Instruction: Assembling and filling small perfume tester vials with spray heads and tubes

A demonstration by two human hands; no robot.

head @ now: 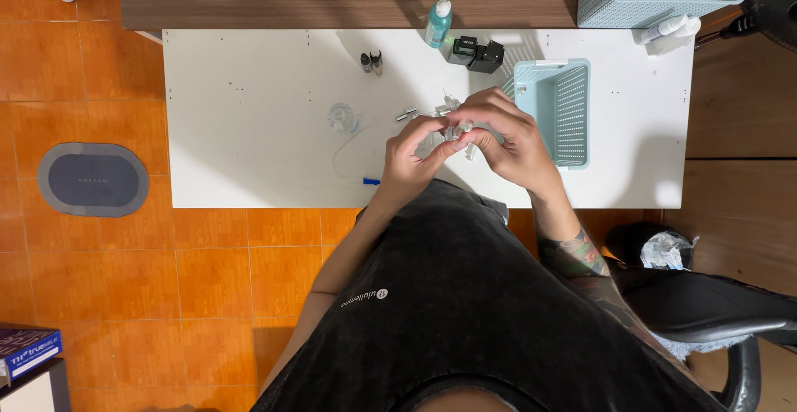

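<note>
White tabletop point(249, 113) over orange floor tiles carries the work. Both hands meet above its middle: the left hand point(408, 159) and right hand point(508, 136) curl narrowly, fingertips pinching a small clear plastic piece point(456, 131) between them. Its exact shape is too small to tell. Just beside lie a coiled clear tube point(343, 118) and a light blue basket point(556, 109). Farther back stands a teal bottle point(438, 22) with a white cap.
</note>
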